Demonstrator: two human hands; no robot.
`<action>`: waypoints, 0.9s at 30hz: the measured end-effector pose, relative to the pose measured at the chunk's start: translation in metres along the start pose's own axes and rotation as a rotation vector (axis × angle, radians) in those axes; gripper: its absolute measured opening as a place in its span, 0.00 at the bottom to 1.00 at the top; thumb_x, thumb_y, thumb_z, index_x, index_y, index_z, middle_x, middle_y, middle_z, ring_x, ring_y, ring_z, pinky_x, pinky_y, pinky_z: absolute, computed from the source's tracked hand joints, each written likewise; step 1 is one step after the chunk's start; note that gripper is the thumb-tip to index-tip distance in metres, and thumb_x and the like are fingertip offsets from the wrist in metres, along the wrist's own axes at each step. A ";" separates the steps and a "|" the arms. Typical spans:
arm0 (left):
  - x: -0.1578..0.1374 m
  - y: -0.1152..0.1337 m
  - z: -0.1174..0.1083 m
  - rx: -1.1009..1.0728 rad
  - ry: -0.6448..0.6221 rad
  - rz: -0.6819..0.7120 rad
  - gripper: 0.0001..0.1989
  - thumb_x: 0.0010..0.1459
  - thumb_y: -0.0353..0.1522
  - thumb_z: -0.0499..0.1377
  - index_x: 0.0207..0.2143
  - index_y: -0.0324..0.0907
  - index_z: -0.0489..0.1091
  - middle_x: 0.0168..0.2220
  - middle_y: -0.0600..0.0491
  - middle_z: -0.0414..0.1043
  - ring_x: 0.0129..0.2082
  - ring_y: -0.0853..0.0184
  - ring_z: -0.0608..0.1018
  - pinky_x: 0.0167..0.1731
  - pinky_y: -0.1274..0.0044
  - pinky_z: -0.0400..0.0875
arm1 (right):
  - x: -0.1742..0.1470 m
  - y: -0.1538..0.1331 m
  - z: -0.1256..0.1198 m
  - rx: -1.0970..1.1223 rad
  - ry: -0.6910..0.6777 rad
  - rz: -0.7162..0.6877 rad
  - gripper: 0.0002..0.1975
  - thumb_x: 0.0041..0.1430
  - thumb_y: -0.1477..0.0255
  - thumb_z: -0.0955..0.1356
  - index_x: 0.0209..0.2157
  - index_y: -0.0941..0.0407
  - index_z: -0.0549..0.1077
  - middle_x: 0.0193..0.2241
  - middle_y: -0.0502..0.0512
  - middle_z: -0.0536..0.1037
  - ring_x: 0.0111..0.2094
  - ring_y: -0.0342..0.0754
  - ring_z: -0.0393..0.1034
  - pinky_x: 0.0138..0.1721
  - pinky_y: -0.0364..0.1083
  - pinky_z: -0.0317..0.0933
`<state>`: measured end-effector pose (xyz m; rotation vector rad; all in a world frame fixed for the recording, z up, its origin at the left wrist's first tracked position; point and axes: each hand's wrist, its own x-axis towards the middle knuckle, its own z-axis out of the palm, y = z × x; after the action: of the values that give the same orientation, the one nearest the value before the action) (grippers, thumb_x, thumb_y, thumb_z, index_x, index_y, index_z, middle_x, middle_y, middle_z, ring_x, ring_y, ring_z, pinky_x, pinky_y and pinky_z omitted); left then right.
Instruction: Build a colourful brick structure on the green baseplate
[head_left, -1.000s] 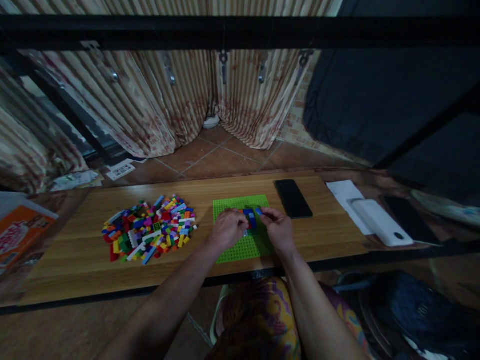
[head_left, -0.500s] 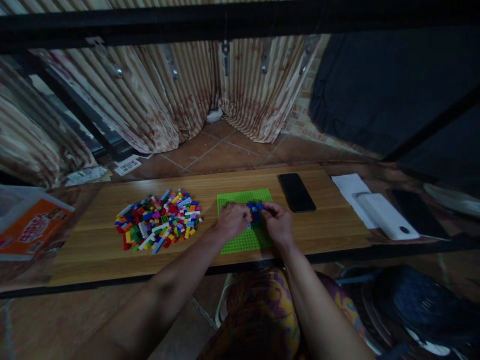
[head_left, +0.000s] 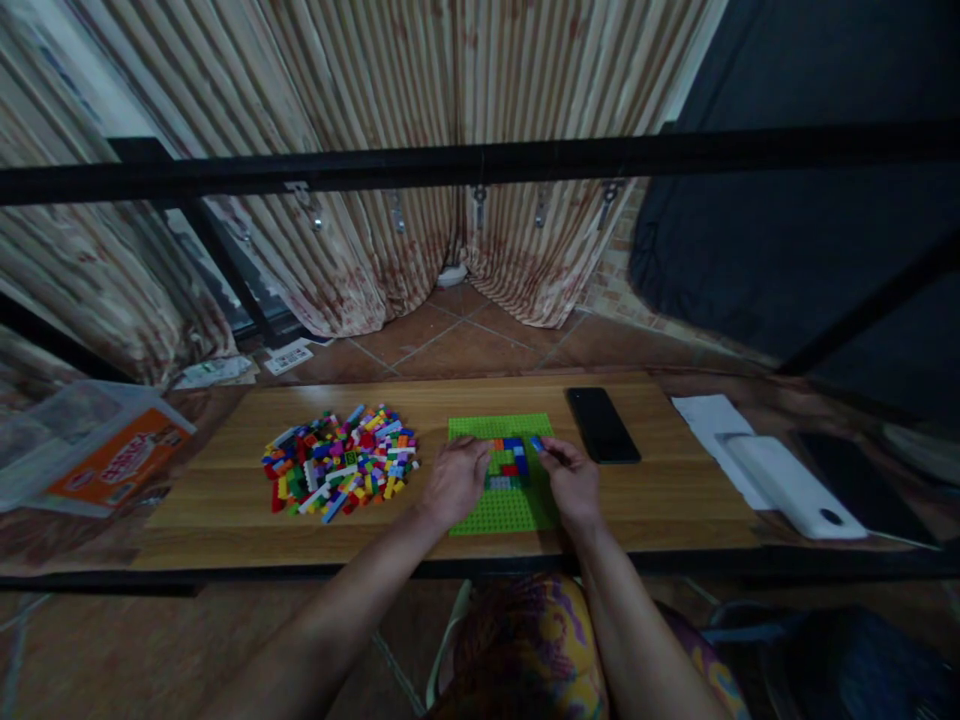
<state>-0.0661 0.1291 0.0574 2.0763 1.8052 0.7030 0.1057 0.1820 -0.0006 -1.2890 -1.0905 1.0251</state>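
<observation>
You are holding a small blue brick [head_left: 535, 442] between the thumb and fingertips of your right hand [head_left: 574, 485], just above or at the right side of the green baseplate [head_left: 502, 518]; you cannot tell from here whether it is touching the studs. Your left hand [head_left: 457, 480] is lying over the left part of the baseplate with its fingers curled close together, next to the joined bricks [head_left: 510, 470], and whether it is gripping anything is hidden. Those joined bricks are sitting between your two hands, showing orange and blue along the far row, blue down the right side, red in the middle and grey at the near edge.

To the left, a loose brick pile [head_left: 341, 470] is spreading over the wooden table [head_left: 217, 510]; one dark piece [head_left: 351, 459] in it is bearing a green mark like a B or an 8, too small to read surely. Beyond the table's left end, a clear plastic box [head_left: 56, 410] is carrying an orange label [head_left: 120, 460] with large, blurred lettering. A card [head_left: 289, 356] on the floor is showing black print, also illegible. A dark phone [head_left: 602, 425] is lying right of the baseplate.
</observation>
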 end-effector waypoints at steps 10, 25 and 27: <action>-0.045 0.032 0.047 0.179 -0.114 0.046 0.33 0.63 0.44 0.49 0.66 0.38 0.49 0.68 0.43 0.47 0.68 0.53 0.49 0.63 0.50 0.40 | -0.002 -0.003 -0.001 0.044 0.016 0.055 0.17 0.39 0.64 0.73 0.33 0.57 0.79 0.35 0.58 0.82 0.38 0.54 0.75 0.47 0.56 0.65; -0.055 0.040 0.056 0.302 -0.086 0.048 0.35 0.65 0.45 0.42 0.66 0.31 0.44 0.68 0.40 0.43 0.68 0.54 0.46 0.63 0.54 0.48 | -0.006 -0.002 -0.005 -0.213 -0.033 0.050 0.20 0.43 0.62 0.71 0.38 0.58 0.79 0.38 0.60 0.82 0.42 0.58 0.75 0.49 0.56 0.64; -0.056 0.039 0.055 0.286 -0.079 0.053 0.35 0.65 0.45 0.42 0.66 0.31 0.44 0.68 0.41 0.43 0.68 0.54 0.46 0.64 0.55 0.49 | -0.007 -0.002 -0.004 -0.229 -0.030 0.045 0.20 0.43 0.62 0.71 0.38 0.58 0.79 0.38 0.61 0.82 0.42 0.58 0.75 0.49 0.57 0.64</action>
<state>-0.0083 0.0731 0.0226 2.3027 1.9061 0.3866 0.1084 0.1745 0.0015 -1.4906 -1.2340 0.9756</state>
